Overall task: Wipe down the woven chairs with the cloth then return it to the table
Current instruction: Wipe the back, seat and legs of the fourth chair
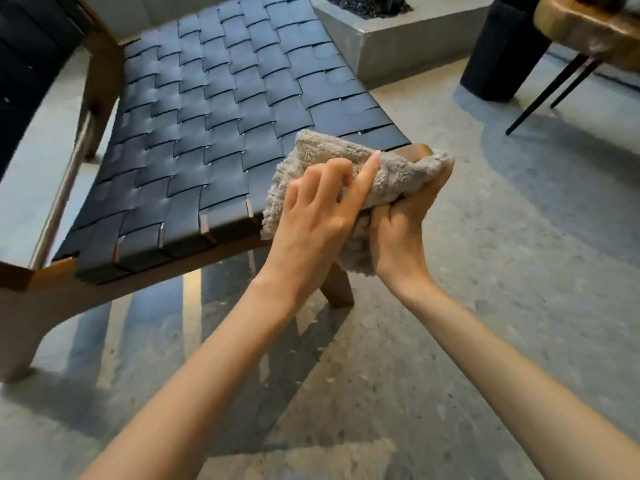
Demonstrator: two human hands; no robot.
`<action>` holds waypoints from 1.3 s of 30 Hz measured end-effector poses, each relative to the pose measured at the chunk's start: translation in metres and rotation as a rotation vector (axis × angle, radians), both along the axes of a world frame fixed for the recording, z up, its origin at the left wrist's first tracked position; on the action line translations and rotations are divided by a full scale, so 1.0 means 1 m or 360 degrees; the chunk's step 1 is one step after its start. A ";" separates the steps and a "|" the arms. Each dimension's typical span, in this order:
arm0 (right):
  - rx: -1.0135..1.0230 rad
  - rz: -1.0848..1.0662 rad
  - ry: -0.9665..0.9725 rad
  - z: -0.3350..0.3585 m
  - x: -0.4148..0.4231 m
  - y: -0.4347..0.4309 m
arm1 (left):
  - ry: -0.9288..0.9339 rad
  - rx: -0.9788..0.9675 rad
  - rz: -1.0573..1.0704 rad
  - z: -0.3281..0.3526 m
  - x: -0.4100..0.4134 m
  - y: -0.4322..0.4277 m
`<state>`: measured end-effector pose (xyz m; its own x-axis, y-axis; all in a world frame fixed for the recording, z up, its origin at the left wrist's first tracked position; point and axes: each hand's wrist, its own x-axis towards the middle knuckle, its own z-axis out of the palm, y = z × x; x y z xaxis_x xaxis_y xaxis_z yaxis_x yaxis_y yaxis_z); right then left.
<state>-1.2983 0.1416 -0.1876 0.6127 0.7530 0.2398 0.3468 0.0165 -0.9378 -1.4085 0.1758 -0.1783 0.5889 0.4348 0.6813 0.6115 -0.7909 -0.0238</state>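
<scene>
A fluffy grey cloth lies bunched over the front right corner of a woven chair, whose seat is black straps on a brown wooden frame. My right hand grips the cloth from below and from the right, fingers wrapped round its edge. My left hand lies on top of the cloth, index finger stretched across it, the other fingers curled into the fabric. A wooden table with thin black legs stands at the top right.
A concrete planter block with dark gravel sits behind the chair. A dark cylindrical bin stands beside the table. Part of another dark woven surface shows at the far left. The floor is speckled concrete.
</scene>
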 end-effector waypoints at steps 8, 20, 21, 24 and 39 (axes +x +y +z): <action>0.0111 0.0093 -0.0063 -0.028 -0.079 -0.009 | -0.0071 0.0011 0.0150 -0.029 -0.064 -0.001; 0.0384 -0.0032 -0.0820 -0.067 -0.126 -0.006 | -0.0193 0.0014 0.0362 -0.059 -0.150 0.007; 0.0432 0.0062 -0.0779 -0.068 -0.134 -0.003 | -0.0197 -0.0006 0.0393 -0.062 -0.161 0.007; 0.0480 0.0266 -0.0692 -0.072 -0.161 0.003 | -0.0225 -0.0071 0.0497 -0.071 -0.194 0.009; 0.0574 0.0510 -0.0770 -0.086 -0.177 -0.007 | -0.1098 -0.0475 0.0385 -0.109 -0.216 -0.028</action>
